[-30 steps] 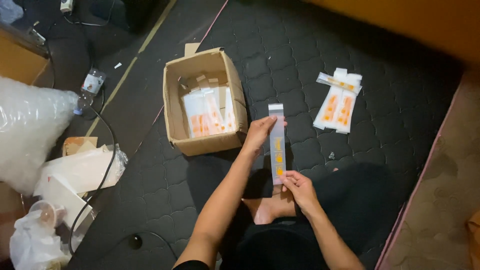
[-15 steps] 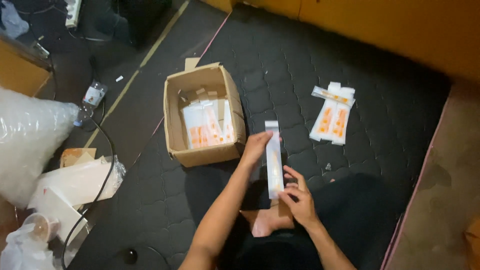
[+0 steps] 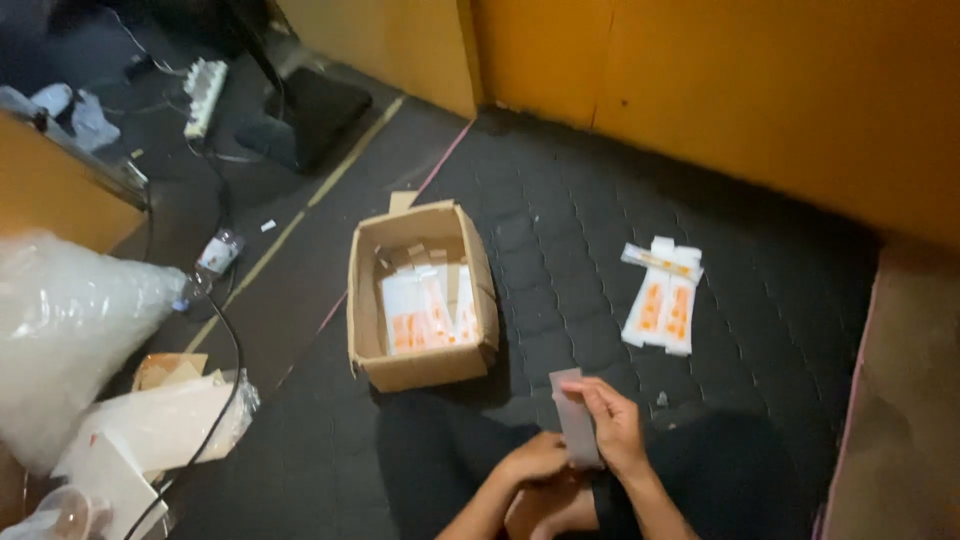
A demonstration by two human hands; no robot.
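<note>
White narrow packet (image 3: 574, 418) held upright over the lap

Gripped at its upper edge by right hand (image 3: 612, 425), fingers closed around it; left hand (image 3: 535, 462) curled at its lower end; just beyond, open cardboard box (image 3: 420, 297) with matching packets; further right, loose packets (image 3: 661, 297) on dark floor mat (image 3: 560, 240)

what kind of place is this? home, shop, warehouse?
Probably a small home or back-room packing spot, not a warehouse. The person sits on a dark floor mat with an open cardboard box of packets, loose packets alongside, and a power strip with trailing cables.
</note>
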